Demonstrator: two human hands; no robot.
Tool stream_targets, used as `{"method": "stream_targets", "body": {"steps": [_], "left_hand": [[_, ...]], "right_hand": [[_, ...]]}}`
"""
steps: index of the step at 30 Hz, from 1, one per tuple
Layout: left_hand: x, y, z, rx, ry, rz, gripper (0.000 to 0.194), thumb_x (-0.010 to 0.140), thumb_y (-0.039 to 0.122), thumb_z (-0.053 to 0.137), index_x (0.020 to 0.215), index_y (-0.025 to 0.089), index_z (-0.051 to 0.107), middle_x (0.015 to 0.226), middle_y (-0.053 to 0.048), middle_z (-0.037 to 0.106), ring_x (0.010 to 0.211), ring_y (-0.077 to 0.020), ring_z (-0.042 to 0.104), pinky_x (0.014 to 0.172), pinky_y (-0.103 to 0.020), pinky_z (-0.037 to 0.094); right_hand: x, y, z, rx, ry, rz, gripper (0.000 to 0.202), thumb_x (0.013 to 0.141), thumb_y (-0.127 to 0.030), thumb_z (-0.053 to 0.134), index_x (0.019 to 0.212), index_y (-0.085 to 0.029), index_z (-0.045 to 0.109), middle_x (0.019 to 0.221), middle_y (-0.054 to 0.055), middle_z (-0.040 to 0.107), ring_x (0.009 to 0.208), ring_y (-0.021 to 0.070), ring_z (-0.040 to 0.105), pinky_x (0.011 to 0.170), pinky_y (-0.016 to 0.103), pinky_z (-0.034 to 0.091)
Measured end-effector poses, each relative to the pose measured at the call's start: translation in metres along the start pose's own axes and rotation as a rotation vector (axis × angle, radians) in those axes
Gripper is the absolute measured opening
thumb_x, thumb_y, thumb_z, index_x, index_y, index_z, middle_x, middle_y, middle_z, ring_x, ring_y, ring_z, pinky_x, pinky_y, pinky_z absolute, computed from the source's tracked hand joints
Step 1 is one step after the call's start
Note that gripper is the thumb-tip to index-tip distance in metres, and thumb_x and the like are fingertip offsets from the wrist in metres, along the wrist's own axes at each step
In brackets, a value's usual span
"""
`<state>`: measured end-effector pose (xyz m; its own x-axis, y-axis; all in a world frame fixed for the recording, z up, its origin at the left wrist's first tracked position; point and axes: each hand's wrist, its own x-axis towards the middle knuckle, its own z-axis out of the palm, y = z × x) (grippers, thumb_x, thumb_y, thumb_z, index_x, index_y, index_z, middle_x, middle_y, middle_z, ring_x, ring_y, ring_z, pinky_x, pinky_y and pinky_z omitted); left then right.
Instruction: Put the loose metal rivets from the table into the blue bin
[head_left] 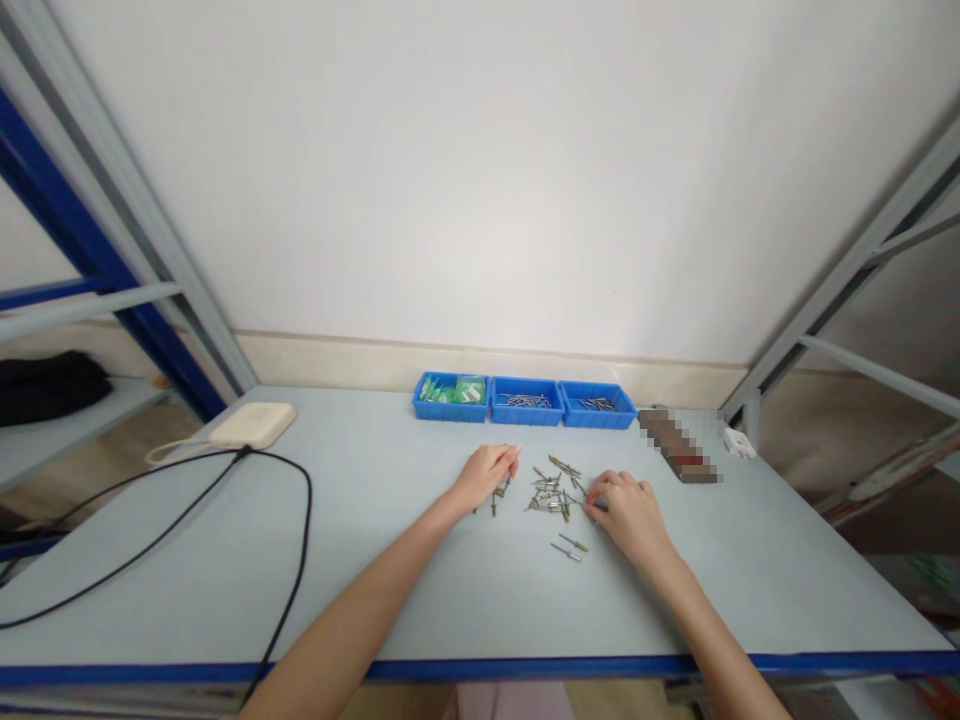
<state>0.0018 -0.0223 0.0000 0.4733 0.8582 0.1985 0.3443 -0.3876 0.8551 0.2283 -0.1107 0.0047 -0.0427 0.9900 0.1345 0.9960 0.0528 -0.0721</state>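
Left hand [487,476] over a few rivets by the middle of the worktop [420,590]; right hand [624,502] touching the loose rivet pile [551,496]; three blue bins [526,417] in a row near the back edge

Grey table [525,610]: three blue bins [526,416], loose rivets [553,507], black cable [307,520].

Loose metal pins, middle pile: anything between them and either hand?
Nothing visible. The right hand is at the right edge of the middle pile; the left hand is left of it. The blue bins sit behind, off both paths.
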Motion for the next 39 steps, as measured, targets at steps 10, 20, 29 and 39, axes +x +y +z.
{"method": "stream_targets", "body": {"steps": [10, 20, 29, 39], "left_hand": [[0.000, -0.003, -0.001, 0.032, -0.019, 0.041, 0.045, 0.089, 0.045, 0.030, 0.060, 0.017, 0.049, 0.053, 0.002, 0.047, 0.051, -0.0110, 0.044, 0.053, -0.022, 0.032], [0.000, -0.007, 0.002, 0.104, -0.058, 0.092, 0.035, 0.088, 0.035, 0.035, 0.061, 0.017, 0.048, 0.054, 0.003, 0.046, 0.051, -0.0103, 0.041, 0.053, -0.022, 0.029], [0.006, -0.012, 0.000, -0.180, -0.029, -0.042, 0.038, 0.084, 0.047, 0.039, 0.059, 0.018, 0.039, 0.046, 0.006, 0.040, 0.041, -0.0071, 0.035, 0.046, -0.020, 0.029], [0.004, -0.009, 0.005, -0.264, 0.021, -0.058, 0.036, 0.084, 0.052, 0.040, 0.072, 0.018, 0.042, 0.048, 0.007, 0.041, 0.040, -0.0059, 0.034, 0.044, -0.018, 0.027]], "right_hand": [[0.022, -0.027, -0.020, -0.135, -0.058, -0.142, 0.017, 0.081, -0.015, 0.048, 0.084, -0.013, 0.064, 0.085, 0.012, 0.067, 0.082, 0.0222, 0.060, 0.070, 0.031, 0.028], [0.067, -0.045, -0.025, 0.372, -0.069, -0.395, 0.011, 0.078, -0.020, 0.054, 0.080, -0.020, 0.065, 0.071, 0.001, 0.068, 0.062, 0.0138, 0.057, 0.059, 0.023, 0.031], [0.075, -0.039, 0.016, 0.869, -0.092, -0.316, 0.023, 0.085, -0.037, 0.052, 0.076, -0.017, 0.059, 0.067, 0.000, 0.062, 0.062, 0.0132, 0.054, 0.061, 0.023, 0.037], [0.074, -0.042, 0.024, 1.104, -0.035, -0.251, 0.026, 0.088, -0.039, 0.044, 0.079, -0.017, 0.054, 0.063, -0.002, 0.057, 0.054, 0.0110, 0.044, 0.054, 0.023, 0.035]]}}
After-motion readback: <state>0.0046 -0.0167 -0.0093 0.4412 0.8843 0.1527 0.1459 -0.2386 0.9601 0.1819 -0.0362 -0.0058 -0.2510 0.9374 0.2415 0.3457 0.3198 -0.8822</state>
